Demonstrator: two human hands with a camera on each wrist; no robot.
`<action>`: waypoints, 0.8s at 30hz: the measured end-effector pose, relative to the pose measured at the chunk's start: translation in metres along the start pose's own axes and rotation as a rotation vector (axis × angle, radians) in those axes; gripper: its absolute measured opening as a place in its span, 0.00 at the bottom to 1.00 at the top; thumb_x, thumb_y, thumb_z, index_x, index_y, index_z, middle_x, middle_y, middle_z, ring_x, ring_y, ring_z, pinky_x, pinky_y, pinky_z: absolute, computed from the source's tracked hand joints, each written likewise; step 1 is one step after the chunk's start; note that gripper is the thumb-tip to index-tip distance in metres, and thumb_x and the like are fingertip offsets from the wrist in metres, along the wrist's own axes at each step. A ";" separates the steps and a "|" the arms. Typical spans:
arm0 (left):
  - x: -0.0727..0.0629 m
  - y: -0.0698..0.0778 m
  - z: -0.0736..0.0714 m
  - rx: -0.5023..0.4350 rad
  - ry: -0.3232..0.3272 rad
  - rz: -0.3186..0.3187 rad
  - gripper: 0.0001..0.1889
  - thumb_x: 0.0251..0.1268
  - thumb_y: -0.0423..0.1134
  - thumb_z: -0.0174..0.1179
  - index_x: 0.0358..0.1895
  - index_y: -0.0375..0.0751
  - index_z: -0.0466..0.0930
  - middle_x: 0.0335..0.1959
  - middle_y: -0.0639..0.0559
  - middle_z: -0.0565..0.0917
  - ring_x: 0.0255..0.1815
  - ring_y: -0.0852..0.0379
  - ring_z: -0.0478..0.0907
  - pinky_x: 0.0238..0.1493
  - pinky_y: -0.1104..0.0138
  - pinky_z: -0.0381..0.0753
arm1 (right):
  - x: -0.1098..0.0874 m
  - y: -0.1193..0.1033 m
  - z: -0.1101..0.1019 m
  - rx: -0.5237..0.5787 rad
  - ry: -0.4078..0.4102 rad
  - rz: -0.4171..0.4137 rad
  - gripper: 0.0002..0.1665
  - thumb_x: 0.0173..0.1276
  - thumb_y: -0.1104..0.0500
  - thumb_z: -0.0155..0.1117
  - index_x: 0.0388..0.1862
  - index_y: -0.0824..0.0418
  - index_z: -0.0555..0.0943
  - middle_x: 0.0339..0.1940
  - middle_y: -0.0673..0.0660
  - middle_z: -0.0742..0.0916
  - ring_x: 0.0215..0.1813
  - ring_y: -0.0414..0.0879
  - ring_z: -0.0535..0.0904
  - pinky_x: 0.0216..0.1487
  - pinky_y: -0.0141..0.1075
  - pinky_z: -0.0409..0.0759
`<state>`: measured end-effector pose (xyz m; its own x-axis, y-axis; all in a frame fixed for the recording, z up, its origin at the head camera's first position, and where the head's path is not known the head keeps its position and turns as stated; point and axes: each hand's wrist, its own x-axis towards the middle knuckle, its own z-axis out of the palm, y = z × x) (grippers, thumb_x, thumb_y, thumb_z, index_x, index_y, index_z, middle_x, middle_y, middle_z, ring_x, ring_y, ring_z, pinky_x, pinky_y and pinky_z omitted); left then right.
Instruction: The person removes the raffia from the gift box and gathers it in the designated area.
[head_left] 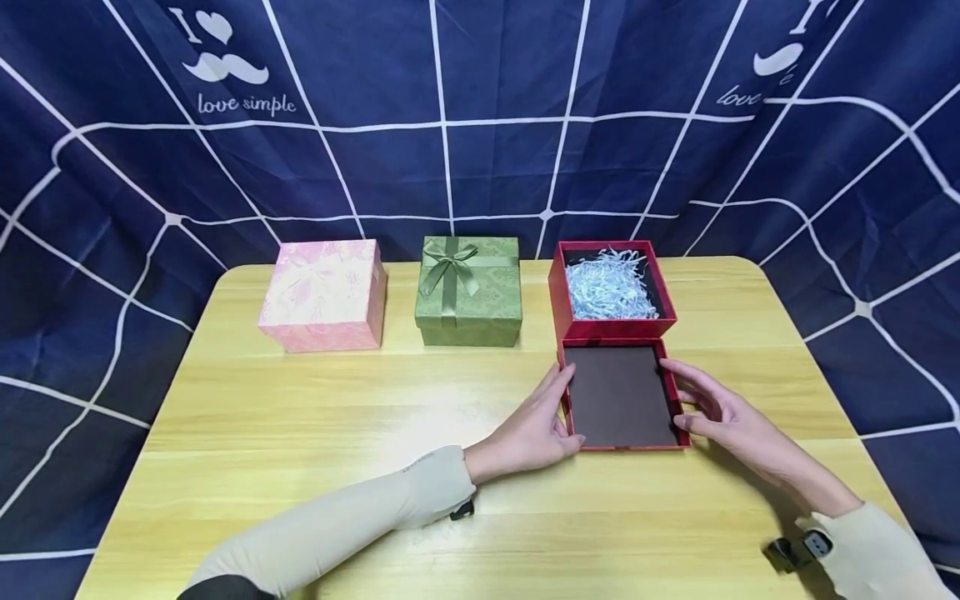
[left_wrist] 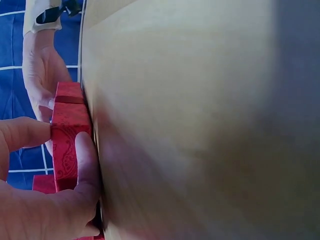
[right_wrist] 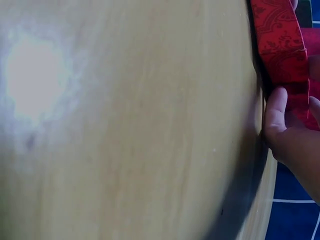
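Note:
A red gift box lid (head_left: 622, 396) lies upturned on the table, its dark inside facing up. My left hand (head_left: 534, 429) grips its left wall, with fingertips over the rim and the thumb at the near corner. On the opposite side my right hand (head_left: 738, 429) holds the right wall between fingers and thumb. The patterned outer wall of the lid (left_wrist: 65, 145) shows close up in the left wrist view. Directly behind the lid stands the open red box (head_left: 617, 329), with pale blue shredded paper (head_left: 611, 286) in it.
A green gift box (head_left: 468, 325) with a bow stands closed at the back middle. To its left is a closed pink gift box (head_left: 322, 292). The wooden table (head_left: 300, 433) meets a dark blue checked curtain (head_left: 495, 167) at the back and sides.

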<state>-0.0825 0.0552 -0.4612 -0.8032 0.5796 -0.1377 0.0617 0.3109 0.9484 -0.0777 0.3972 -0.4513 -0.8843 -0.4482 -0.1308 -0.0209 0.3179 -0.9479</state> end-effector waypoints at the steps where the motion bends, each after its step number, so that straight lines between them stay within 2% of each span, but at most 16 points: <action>1: 0.000 0.000 0.000 0.001 0.001 0.002 0.57 0.68 0.27 0.73 0.92 0.44 0.43 0.91 0.44 0.37 0.31 0.69 0.81 0.38 0.74 0.84 | 0.000 0.000 0.000 0.000 0.000 -0.001 0.43 0.83 0.71 0.58 0.91 0.60 0.54 0.85 0.52 0.66 0.72 0.34 0.74 0.62 0.28 0.79; 8: 0.001 0.000 -0.001 0.008 0.026 0.007 0.57 0.66 0.28 0.75 0.91 0.42 0.46 0.91 0.45 0.38 0.32 0.67 0.80 0.39 0.74 0.83 | 0.001 0.000 -0.001 -0.015 0.007 0.007 0.42 0.84 0.70 0.58 0.91 0.60 0.56 0.84 0.52 0.68 0.72 0.35 0.74 0.62 0.27 0.78; 14: 0.002 0.000 -0.002 -0.027 0.013 0.016 0.56 0.66 0.29 0.75 0.91 0.41 0.47 0.92 0.45 0.38 0.33 0.67 0.82 0.40 0.74 0.83 | 0.001 -0.002 0.000 -0.035 0.026 0.019 0.40 0.84 0.69 0.59 0.90 0.62 0.59 0.83 0.53 0.70 0.72 0.35 0.74 0.63 0.26 0.77; 19: 0.001 -0.004 -0.003 -0.048 0.012 0.018 0.55 0.66 0.32 0.76 0.91 0.43 0.49 0.92 0.47 0.40 0.34 0.66 0.83 0.42 0.73 0.83 | 0.000 -0.003 0.002 -0.071 0.046 0.029 0.38 0.85 0.67 0.61 0.89 0.61 0.62 0.82 0.54 0.71 0.72 0.35 0.74 0.63 0.24 0.75; 24: 0.000 -0.005 -0.004 -0.069 0.039 0.015 0.54 0.66 0.35 0.76 0.90 0.47 0.52 0.91 0.47 0.44 0.35 0.65 0.83 0.46 0.72 0.82 | 0.001 -0.004 0.003 -0.104 0.073 0.026 0.37 0.84 0.66 0.62 0.87 0.62 0.63 0.80 0.55 0.73 0.69 0.36 0.76 0.61 0.24 0.77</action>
<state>-0.0849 0.0501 -0.4651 -0.8252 0.5534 -0.1131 0.0339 0.2484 0.9681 -0.0770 0.3932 -0.4479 -0.9167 -0.3781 -0.1296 -0.0428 0.4151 -0.9088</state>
